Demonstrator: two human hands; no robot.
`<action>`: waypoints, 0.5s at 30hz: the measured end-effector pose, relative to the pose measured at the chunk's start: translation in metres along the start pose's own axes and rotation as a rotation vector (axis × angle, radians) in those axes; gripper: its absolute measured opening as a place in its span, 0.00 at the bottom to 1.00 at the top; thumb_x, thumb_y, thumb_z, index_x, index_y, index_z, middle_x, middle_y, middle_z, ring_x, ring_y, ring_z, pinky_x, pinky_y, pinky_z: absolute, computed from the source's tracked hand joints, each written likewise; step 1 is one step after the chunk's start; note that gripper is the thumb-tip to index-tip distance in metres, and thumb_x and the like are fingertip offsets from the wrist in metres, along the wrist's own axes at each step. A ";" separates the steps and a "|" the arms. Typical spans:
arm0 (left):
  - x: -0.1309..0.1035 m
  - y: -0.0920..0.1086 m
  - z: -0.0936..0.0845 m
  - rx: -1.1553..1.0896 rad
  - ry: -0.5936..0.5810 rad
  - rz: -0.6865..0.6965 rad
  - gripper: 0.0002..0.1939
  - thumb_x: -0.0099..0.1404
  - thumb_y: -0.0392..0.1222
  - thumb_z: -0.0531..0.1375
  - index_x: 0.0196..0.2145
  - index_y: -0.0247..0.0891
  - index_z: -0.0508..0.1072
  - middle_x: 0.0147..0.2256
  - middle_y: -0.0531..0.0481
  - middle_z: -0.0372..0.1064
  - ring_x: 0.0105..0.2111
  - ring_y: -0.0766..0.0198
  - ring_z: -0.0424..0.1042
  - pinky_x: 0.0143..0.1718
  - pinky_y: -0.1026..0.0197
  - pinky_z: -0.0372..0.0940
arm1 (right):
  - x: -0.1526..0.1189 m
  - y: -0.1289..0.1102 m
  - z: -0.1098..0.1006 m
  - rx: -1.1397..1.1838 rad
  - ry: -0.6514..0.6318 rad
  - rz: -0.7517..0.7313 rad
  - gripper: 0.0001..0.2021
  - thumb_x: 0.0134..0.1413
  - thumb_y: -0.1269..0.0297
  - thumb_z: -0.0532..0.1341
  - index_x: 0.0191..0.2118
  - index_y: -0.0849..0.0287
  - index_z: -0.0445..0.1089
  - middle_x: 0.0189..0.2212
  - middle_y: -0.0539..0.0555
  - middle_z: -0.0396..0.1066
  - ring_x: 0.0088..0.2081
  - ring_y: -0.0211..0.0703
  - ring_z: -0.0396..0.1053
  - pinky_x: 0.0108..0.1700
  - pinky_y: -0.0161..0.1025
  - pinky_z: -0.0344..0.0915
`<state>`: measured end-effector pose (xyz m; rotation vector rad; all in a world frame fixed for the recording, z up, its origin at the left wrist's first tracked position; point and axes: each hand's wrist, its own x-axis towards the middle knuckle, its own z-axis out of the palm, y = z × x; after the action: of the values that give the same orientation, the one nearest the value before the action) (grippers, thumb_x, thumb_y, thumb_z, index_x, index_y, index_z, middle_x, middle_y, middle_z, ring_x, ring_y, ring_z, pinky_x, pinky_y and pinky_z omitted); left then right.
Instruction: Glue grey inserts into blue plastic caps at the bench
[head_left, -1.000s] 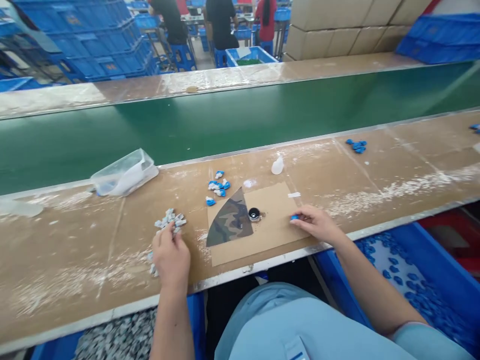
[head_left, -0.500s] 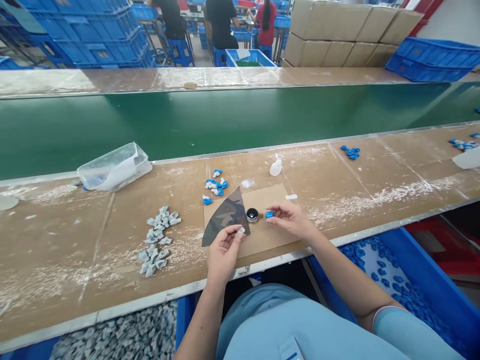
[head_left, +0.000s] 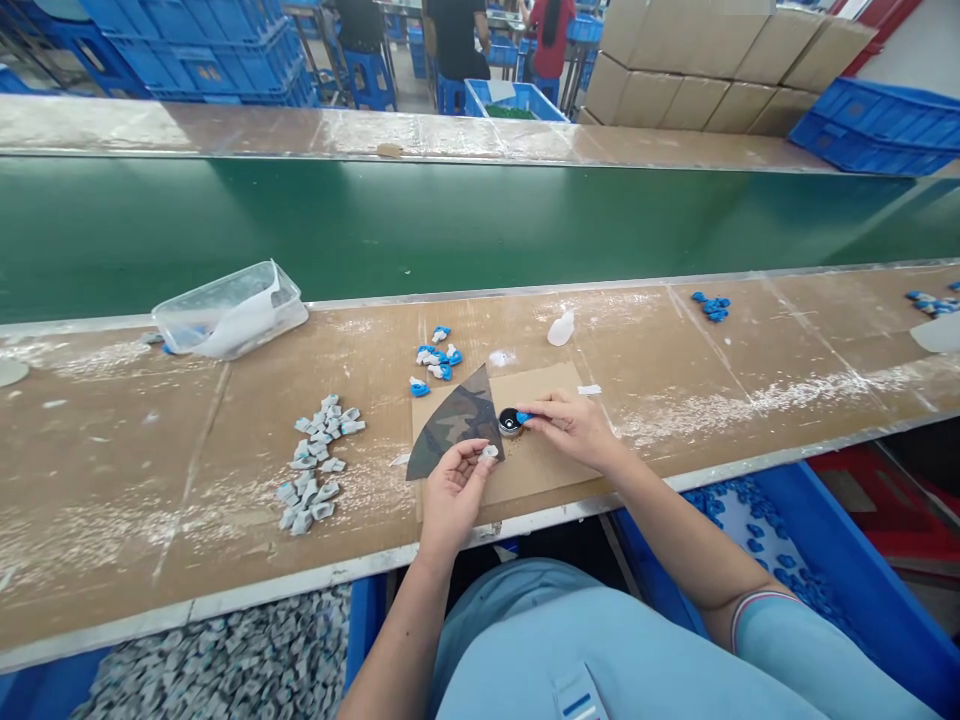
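Between the thumb and fingers of my left hand (head_left: pixel 455 490) is a small whitish-grey plastic piece (head_left: pixel 489 452), held over the edge of a dark fan-shaped sheet (head_left: pixel 450 432). My right hand (head_left: pixel 574 430) pinches a small blue plastic piece (head_left: pixel 523 417) at the rim of a round black cup (head_left: pixel 510 421). The cup and sheet rest on a cardboard piece (head_left: pixel 551 475). Several joined blue-and-white pieces (head_left: pixel 437 360) lie just beyond the sheet. To the left is a loose pile of grey pieces (head_left: pixel 319 450).
A clear plastic box (head_left: pixel 232 312) and a small white bottle (head_left: pixel 561 328) stand on the bench near the green belt (head_left: pixel 375 225). More blue pieces (head_left: pixel 711 306) lie at the right. Below the bench edge are a bin of grey pieces (head_left: pixel 225 660) and a blue bin (head_left: pixel 862 540).
My right hand has moved left, bringing the blue piece from beside the black cup to its rim. My left hand keeps its piece, now turned slightly. The view has shifted a little.
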<state>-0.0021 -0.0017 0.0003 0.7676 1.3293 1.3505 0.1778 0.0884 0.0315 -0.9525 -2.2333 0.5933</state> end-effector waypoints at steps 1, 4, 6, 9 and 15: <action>0.000 0.000 0.000 -0.001 -0.002 -0.001 0.15 0.51 0.45 0.67 0.36 0.37 0.74 0.33 0.48 0.75 0.35 0.65 0.73 0.42 0.61 0.68 | 0.000 0.000 0.000 -0.006 0.003 -0.011 0.11 0.60 0.65 0.58 0.45 0.52 0.76 0.37 0.53 0.74 0.36 0.38 0.72 0.39 0.34 0.69; 0.000 -0.001 -0.001 -0.018 -0.001 -0.004 0.15 0.50 0.44 0.67 0.36 0.37 0.74 0.33 0.49 0.75 0.35 0.66 0.73 0.42 0.62 0.68 | 0.001 0.001 0.001 -0.019 0.020 -0.033 0.11 0.60 0.66 0.58 0.45 0.53 0.75 0.36 0.53 0.74 0.35 0.37 0.72 0.39 0.33 0.69; 0.000 -0.001 -0.001 -0.029 0.000 -0.005 0.15 0.50 0.45 0.68 0.35 0.36 0.74 0.33 0.48 0.75 0.34 0.66 0.73 0.41 0.62 0.68 | 0.001 0.002 0.001 -0.025 0.030 -0.040 0.11 0.60 0.66 0.59 0.46 0.53 0.75 0.36 0.53 0.73 0.35 0.37 0.72 0.39 0.33 0.69; 0.000 -0.001 -0.001 -0.031 -0.004 -0.002 0.16 0.50 0.45 0.68 0.35 0.36 0.75 0.33 0.47 0.76 0.35 0.65 0.74 0.42 0.61 0.68 | 0.001 0.003 0.001 -0.041 0.029 -0.038 0.11 0.59 0.66 0.59 0.46 0.51 0.75 0.35 0.52 0.73 0.34 0.36 0.72 0.38 0.32 0.69; -0.001 -0.003 0.000 -0.024 -0.003 0.011 0.15 0.50 0.45 0.68 0.35 0.36 0.75 0.33 0.47 0.76 0.35 0.64 0.74 0.42 0.60 0.68 | 0.000 0.004 0.003 -0.031 0.028 -0.046 0.11 0.59 0.67 0.59 0.45 0.54 0.75 0.35 0.53 0.73 0.34 0.36 0.72 0.38 0.32 0.69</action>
<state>-0.0017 -0.0029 -0.0021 0.7619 1.3064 1.3714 0.1778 0.0903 0.0270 -0.9171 -2.2392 0.5228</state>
